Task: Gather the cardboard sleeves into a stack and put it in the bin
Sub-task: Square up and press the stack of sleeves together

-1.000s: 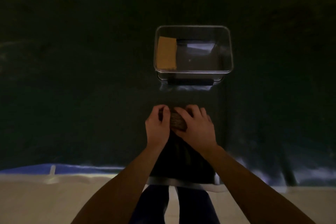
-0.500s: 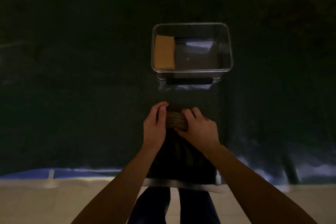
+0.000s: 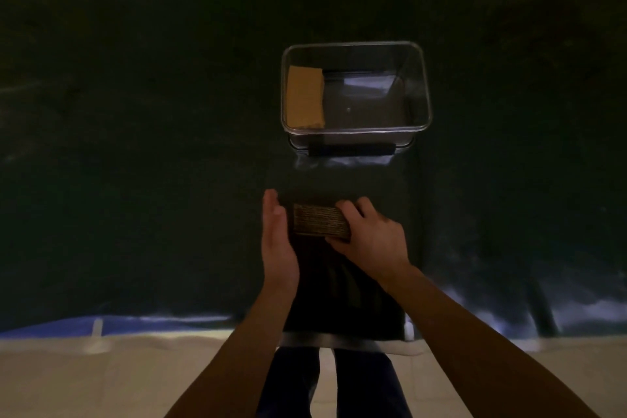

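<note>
A stack of brown cardboard sleeves [image 3: 320, 219] stands on edge on the dark table, its layered edges facing me. My right hand [image 3: 371, 237] grips the stack's right end. My left hand [image 3: 279, 241] is flat and open, palm toward the stack's left end, touching it or a hair away. Beyond them sits a clear plastic bin [image 3: 422, 85] with another tan cardboard sleeve stack [image 3: 304, 97] lying against its left wall.
The dark tabletop [image 3: 135, 146] spreads wide around the bin. Its near edge carries a blue strip [image 3: 68, 326], with pale floor [image 3: 84, 380] and my legs [image 3: 332, 383] below. A black band [image 3: 351, 149] runs under the bin's front.
My left hand has let go of the stack and opened flat beside it. My right hand has slid to the stack's right end, leaving more of the edges showing.
</note>
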### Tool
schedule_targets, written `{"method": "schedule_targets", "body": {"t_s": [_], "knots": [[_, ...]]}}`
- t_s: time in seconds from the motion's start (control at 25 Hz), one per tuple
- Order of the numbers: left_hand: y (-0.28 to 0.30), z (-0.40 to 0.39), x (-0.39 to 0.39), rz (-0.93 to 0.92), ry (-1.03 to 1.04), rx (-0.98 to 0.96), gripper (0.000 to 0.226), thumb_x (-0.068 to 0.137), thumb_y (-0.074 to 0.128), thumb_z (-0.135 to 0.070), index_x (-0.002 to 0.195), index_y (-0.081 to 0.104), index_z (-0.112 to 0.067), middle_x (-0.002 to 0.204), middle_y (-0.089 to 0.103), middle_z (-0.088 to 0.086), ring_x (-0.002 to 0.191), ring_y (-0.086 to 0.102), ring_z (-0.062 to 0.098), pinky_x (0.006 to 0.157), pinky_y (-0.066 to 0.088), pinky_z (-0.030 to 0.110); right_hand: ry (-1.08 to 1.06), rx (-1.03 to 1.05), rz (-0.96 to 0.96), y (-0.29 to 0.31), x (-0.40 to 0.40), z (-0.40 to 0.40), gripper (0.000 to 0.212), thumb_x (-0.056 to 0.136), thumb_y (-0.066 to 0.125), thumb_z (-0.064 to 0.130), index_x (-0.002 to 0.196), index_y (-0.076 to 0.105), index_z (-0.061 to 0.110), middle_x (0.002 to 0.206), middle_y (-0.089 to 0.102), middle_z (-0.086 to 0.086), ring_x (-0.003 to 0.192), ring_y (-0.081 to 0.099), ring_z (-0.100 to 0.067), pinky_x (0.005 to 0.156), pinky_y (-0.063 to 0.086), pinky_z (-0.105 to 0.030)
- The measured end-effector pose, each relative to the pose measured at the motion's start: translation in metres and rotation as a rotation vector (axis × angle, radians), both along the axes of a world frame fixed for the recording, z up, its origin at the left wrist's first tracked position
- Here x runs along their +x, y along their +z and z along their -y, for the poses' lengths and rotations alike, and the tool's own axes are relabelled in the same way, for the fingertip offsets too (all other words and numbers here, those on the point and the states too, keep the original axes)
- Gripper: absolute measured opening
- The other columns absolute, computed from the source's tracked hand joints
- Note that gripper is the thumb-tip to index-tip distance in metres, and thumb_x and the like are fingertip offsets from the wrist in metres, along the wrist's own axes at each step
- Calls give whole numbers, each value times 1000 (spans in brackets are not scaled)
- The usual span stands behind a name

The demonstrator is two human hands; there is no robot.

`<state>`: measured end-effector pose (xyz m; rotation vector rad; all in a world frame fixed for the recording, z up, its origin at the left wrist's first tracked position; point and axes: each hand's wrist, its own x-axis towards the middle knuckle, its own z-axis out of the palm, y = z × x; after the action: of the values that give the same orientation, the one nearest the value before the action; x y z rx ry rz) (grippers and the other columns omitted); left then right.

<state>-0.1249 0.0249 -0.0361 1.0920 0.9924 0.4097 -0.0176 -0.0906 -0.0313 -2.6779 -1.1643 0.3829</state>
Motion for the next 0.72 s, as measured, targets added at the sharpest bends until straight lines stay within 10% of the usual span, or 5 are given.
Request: {"method": "schedule_targets", "body": {"t_s": [0.36, 0.56, 0.72], "knots": [[8, 2, 0, -8, -128, 59, 50, 102, 45, -20, 150, 34, -29, 150, 39, -13, 125, 45, -10, 97, 42, 12, -6, 25, 42, -3, -3, -1, 57, 75, 69, 55, 122, 53, 26, 110, 60, -4, 77, 67, -20, 55, 55, -32], [8, 0, 5, -66, -101, 112, 50, 101, 46, -23, 150, 34, -26, 154, 38, -6, 137, 40, 6, 115, 34, 34, -26, 12, 24, -1, -5, -1, 60, 75, 71, 52, 124, 54, 24, 112, 59, -5, 81, 68, -22, 58, 55, -33], [10, 2, 4, -107, -93, 113, 48, 102, 45, -27, 148, 36, -31, 152, 40, -9, 136, 41, 7, 108, 36, 22, -24, 0, -2, 1, -5, -5, 59, 75, 72, 51, 123, 53, 23, 113, 59, -5, 83, 68, -23, 59, 56, -35]]}}
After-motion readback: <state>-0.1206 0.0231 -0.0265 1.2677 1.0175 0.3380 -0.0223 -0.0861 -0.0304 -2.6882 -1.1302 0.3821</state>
